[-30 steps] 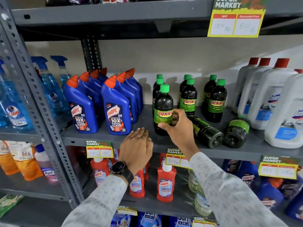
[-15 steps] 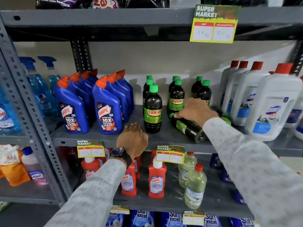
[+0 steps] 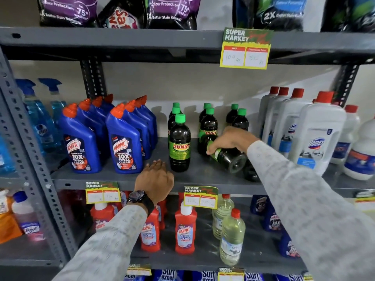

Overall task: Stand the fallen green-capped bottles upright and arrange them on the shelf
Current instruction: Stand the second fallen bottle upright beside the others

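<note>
Several dark green-capped Sunny bottles stand upright on the grey middle shelf [image 3: 194, 177], the front one [image 3: 179, 142] nearest me. A fallen bottle [image 3: 231, 158] lies on its side to their right, base toward me. My right hand [image 3: 229, 139] is closed over its neck end from above. A second fallen bottle [image 3: 250, 172] lies behind my right sleeve, mostly hidden. My left hand [image 3: 155, 179] rests palm down on the shelf's front edge, fingers loosely together, holding nothing.
Blue Harpic bottles [image 3: 123, 145] stand to the left of the Sunny bottles, white Domex jugs [image 3: 316, 136] to the right. Red Harpic bottles and clear bottles fill the shelf below. A price tag [image 3: 246, 48] hangs from the shelf above. Grey uprights frame the left side.
My right hand left the front upright bottle, moved right and closed on the fallen bottle's neck. My left hand stayed on the shelf edge. The view shifted slightly upward.
</note>
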Motion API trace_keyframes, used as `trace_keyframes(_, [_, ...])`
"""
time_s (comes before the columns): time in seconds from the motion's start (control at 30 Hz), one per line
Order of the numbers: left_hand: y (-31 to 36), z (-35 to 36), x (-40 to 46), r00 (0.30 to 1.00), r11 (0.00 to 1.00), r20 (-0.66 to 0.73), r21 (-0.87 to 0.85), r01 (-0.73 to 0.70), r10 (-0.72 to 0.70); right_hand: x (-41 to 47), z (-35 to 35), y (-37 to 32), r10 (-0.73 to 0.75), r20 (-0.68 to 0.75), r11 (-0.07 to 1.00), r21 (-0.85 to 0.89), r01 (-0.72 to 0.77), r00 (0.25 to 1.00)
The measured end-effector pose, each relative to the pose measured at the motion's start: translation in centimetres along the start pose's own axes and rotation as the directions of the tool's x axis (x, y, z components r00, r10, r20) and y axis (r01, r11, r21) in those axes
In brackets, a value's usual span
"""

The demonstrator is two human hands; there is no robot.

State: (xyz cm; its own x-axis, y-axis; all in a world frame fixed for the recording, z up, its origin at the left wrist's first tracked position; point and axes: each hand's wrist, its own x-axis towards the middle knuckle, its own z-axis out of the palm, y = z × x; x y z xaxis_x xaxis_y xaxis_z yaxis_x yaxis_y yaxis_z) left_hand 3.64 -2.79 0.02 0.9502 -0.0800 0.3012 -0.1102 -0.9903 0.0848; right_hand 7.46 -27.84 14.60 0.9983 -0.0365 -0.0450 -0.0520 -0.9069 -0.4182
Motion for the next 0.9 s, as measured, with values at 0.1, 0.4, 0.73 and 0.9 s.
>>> trace_keyframes(0.1, [-0.1,0.2,-0.1,1.000,1.000,-0.021,-0.005,0.003,-0.003,-0.6,-2.1,-0.3,-0.038,-0.169,0.972,0.222,0.076,0.985])
trace_keyframes(0.4, [0.0,0.1,-0.4,0.998,1.000,-0.063,-0.014,0.004,-0.005,-2.0,5.6,0.7,0.003,-0.618,0.797,0.477,0.371,0.786])
trace_keyframes(0.73, [0.3,0.1,-0.2,0.997,1.000,-0.075,0.017,0.021,-0.020,-1.4,11.0,1.6,0.075,-0.644,0.750,0.539,0.383,0.761])
trace_keyframes(0.9, [0.2,0.1,-0.2,0.997,1.000,-0.072,0.011,0.021,-0.020,-0.7,11.3,2.6,0.016,-0.580,0.635,0.635,0.440,0.814])
